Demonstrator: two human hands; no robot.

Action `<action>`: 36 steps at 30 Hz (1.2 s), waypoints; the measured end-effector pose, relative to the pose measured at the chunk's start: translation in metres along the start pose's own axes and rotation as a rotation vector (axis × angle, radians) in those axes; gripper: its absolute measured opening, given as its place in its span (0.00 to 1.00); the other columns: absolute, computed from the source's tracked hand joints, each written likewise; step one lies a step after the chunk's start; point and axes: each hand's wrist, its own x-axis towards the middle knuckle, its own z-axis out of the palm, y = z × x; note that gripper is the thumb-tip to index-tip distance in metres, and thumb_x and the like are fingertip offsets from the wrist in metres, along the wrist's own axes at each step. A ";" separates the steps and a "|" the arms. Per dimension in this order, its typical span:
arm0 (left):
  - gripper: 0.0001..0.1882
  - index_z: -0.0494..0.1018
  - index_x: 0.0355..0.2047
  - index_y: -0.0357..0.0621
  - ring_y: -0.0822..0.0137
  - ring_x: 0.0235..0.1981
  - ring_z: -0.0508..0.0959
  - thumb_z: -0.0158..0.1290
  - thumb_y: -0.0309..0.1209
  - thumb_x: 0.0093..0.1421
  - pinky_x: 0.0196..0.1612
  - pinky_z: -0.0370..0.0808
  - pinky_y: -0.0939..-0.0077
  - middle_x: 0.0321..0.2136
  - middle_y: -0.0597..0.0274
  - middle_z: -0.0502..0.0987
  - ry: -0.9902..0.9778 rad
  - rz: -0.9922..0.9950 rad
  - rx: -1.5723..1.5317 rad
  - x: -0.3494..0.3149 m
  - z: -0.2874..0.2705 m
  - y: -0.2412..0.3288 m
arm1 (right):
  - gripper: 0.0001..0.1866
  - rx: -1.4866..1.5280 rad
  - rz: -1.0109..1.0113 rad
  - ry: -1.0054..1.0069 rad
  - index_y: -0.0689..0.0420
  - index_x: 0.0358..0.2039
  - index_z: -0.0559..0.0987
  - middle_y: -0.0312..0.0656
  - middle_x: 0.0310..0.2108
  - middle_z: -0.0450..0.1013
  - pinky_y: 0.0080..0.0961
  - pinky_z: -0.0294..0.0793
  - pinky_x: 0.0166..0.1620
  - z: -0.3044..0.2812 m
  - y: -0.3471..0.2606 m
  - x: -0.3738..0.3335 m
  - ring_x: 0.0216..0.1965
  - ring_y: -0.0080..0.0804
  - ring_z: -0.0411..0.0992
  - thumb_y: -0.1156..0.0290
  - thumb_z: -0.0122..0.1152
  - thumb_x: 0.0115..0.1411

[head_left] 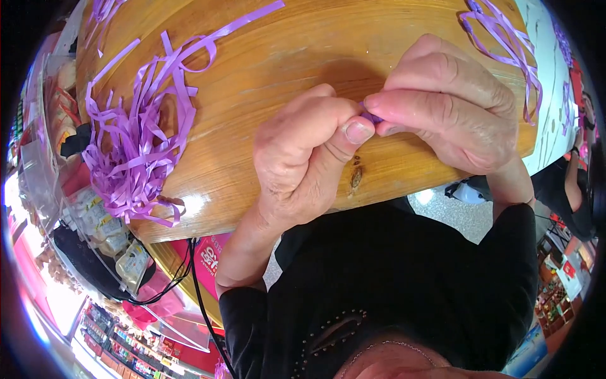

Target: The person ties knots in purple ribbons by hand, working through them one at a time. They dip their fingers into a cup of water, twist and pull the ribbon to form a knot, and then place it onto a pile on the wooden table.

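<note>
Over the wooden table, my left hand (302, 151) and my right hand (451, 104) meet fingertip to fingertip. Both are closed in a pinch on a small piece of purple ribbon (374, 118). Only a sliver of it shows; the fingers cover the rest, so its shape is hidden. A loose heap of purple ribbon strips (142, 142) lies on the table left of my left hand, one long strip reaching toward the far edge. Beyond my right hand, at the far right, is a looped bundle of purple ribbons (505, 44).
The wooden tabletop (252, 69) has its near edge just below my hands. At the left stand clear plastic packages (104, 221), with black cables (192, 278) hanging beside the table. A white marbled surface (554, 126) adjoins on the right, where another person's arm (572, 180) shows.
</note>
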 end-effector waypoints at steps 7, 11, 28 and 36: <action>0.03 0.72 0.25 0.35 0.70 0.17 0.63 0.55 0.21 0.54 0.21 0.61 0.79 0.17 0.62 0.68 -0.011 -0.001 0.010 0.001 0.002 -0.005 | 0.14 0.074 0.062 -0.030 0.67 0.29 0.78 0.44 0.24 0.71 0.23 0.66 0.24 0.005 0.002 -0.001 0.23 0.32 0.69 0.76 0.68 0.39; 0.04 0.72 0.25 0.35 0.71 0.19 0.64 0.54 0.22 0.56 0.23 0.61 0.81 0.18 0.64 0.67 -0.044 -0.094 -0.014 -0.001 0.003 -0.002 | 0.12 0.214 0.212 -0.041 0.67 0.29 0.78 0.44 0.24 0.71 0.23 0.67 0.25 0.006 0.003 -0.010 0.23 0.32 0.70 0.76 0.67 0.43; 0.14 0.69 0.45 0.36 0.81 0.19 0.57 0.46 0.33 0.64 0.21 0.53 0.85 0.20 0.73 0.64 0.078 -0.251 -0.437 -0.007 0.004 0.002 | 0.20 0.153 0.250 -0.009 0.63 0.44 0.76 0.42 0.29 0.74 0.19 0.71 0.32 0.005 0.002 0.001 0.30 0.29 0.74 0.77 0.62 0.48; 0.09 0.69 0.40 0.34 0.74 0.38 0.73 0.46 0.27 0.63 0.45 0.67 0.81 0.34 0.62 0.73 0.108 -0.241 -0.578 -0.010 0.006 0.003 | 0.15 0.175 0.259 -0.017 0.63 0.40 0.78 0.43 0.31 0.74 0.20 0.72 0.33 0.000 0.002 0.003 0.31 0.30 0.74 0.79 0.61 0.49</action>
